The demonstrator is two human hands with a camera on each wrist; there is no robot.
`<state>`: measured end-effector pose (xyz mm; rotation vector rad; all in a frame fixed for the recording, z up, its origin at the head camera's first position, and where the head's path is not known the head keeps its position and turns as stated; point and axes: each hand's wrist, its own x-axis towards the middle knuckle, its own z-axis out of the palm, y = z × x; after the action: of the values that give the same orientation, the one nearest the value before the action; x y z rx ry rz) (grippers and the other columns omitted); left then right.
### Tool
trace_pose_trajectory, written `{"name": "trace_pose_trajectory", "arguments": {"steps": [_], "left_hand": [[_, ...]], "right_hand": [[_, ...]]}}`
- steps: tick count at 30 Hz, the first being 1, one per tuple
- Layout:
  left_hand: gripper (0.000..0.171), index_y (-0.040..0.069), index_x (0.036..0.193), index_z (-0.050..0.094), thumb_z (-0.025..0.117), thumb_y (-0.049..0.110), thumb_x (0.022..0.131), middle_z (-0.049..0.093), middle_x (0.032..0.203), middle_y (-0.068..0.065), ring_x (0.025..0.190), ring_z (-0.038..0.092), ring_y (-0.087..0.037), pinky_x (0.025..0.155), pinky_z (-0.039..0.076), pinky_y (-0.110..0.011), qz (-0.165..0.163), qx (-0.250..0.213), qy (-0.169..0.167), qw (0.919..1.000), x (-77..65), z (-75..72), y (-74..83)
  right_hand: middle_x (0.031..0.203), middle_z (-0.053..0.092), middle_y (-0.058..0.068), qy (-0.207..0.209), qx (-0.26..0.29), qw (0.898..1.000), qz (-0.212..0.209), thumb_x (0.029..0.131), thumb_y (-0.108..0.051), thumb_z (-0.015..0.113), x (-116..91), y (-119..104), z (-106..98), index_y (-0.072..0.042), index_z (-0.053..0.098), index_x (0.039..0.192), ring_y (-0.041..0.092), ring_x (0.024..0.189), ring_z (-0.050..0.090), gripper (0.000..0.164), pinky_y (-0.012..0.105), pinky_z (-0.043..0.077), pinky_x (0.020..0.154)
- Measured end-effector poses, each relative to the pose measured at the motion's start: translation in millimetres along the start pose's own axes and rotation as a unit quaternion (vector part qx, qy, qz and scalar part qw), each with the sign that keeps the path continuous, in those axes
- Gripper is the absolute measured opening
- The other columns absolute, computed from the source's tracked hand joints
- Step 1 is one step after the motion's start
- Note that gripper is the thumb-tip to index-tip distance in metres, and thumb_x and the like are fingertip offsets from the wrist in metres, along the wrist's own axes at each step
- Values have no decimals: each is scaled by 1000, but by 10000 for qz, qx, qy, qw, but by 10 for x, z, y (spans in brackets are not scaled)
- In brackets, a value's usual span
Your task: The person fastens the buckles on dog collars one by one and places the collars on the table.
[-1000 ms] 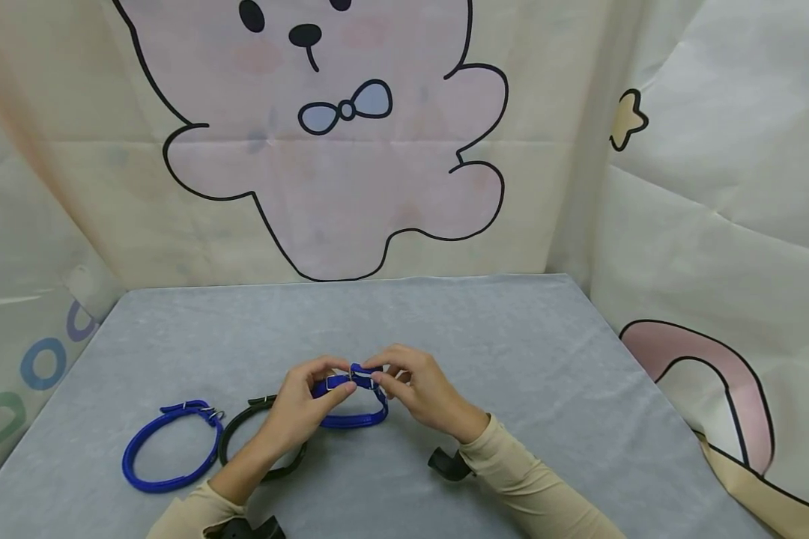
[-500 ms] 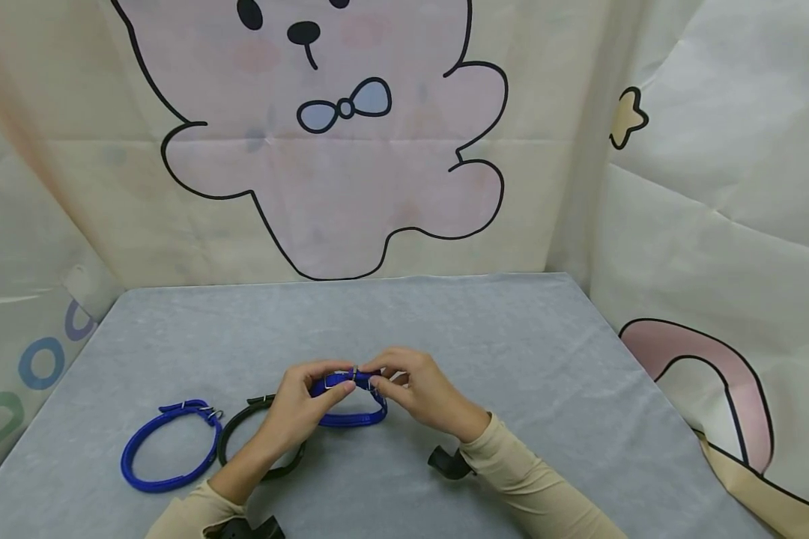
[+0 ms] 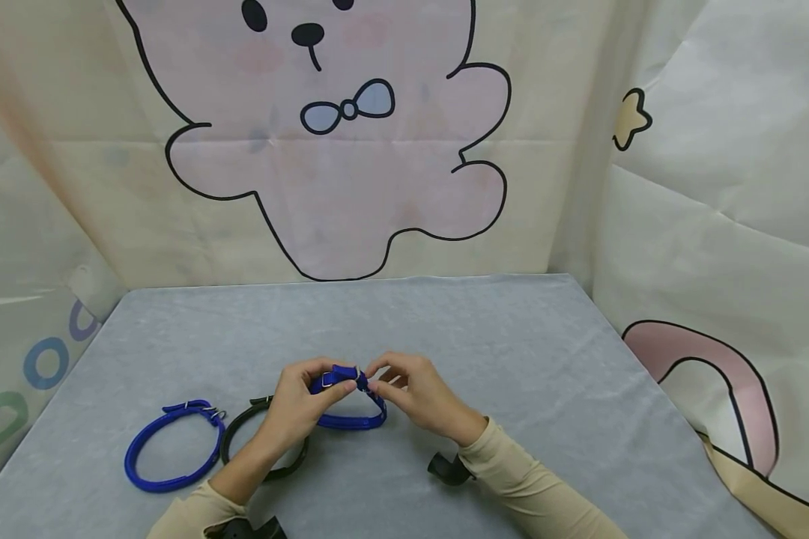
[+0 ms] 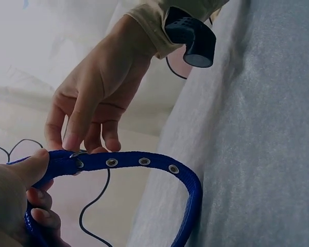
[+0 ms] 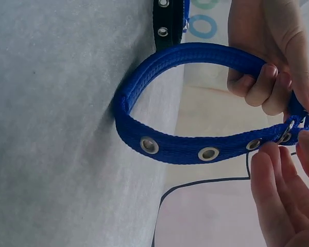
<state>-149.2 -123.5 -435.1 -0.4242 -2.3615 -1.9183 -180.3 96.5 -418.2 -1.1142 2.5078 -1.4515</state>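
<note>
A blue webbing collar with metal eyelets (image 3: 353, 421) is held up between both hands, its loop touching the tabletop. My left hand (image 3: 299, 400) grips its buckle end, thumb on top and fingers curled beneath, as the left wrist view shows. My right hand (image 3: 421, 393) pinches the strap beside a metal ring (image 5: 287, 132), thumb and fingertips on opposite sides. The strap's short end (image 3: 344, 372) lies over the band on the left of that ring. My left fingers partly hide the buckle.
Left of the hands, a second blue collar (image 3: 141, 449) and a dark green or black collar (image 3: 285, 470) lie on the grey cloth-covered table (image 3: 512, 337). My left forearm partly covers the dark one. Printed cloth walls (image 3: 512, 254) stand behind and at both sides.
The bit of strap that bulged up on the right of the ring has flattened. Its end now shows on the left. My right fingers have shifted slightly; the other collars have stayed put.
</note>
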Motion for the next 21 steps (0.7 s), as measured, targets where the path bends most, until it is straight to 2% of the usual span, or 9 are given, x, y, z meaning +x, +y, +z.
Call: {"name": "trace_pose_trajectory", "arguments": {"steps": [7, 11, 15, 19, 21], "left_hand": [[19, 1, 109, 75, 74, 12, 93, 75, 100, -19, 79, 67, -5, 70, 56, -23, 216, -3, -145, 9997, 2, 8, 4], [21, 1, 109, 75, 75, 13, 92, 74, 99, -19, 76, 64, -6, 67, 54, -23, 101, 22, -208, 9997, -14, 15, 27], [22, 2, 108, 75, 77, 16, 91, 75, 103, -17, 80, 68, -8, 70, 57, -24, -60, 108, -293, 9995, -19, 29, 61], [23, 5, 105, 76, 79, 21, 89, 75, 101, -15, 77, 68, -9, 68, 58, -25, -193, 312, -400, 9985, -22, 44, 83], [21, 6, 103, 76, 80, 21, 89, 76, 98, -14, 75, 68, -8, 66, 58, -25, -130, 482, -431, 9978, -27, 56, 87]], "right_hand": [[108, 73, 8, 65, 61, 9997, -247, 100, -16, 65, -4, 4, 11, -11, 71, 108, 17, 90, 72, 11, 25, 58, 74], [111, 71, 8, 260, 36, 9991, -343, 99, -17, 67, -9, -2, 41, -11, 68, 112, 22, 99, 67, 15, 26, 58, 76], [120, 68, 10, 382, -48, 9982, -456, 97, -18, 70, -10, -4, 69, -11, 66, 122, 23, 108, 60, 27, 28, 57, 81], [118, 68, 5, 302, -107, 9979, -559, 94, -18, 73, -14, -8, 81, -14, 70, 121, 23, 104, 60, 27, 29, 55, 82], [116, 67, 2, 277, -120, 9977, -607, 93, -19, 74, -19, -12, 87, -15, 72, 119, 21, 101, 59, 26, 29, 54, 82]]}}
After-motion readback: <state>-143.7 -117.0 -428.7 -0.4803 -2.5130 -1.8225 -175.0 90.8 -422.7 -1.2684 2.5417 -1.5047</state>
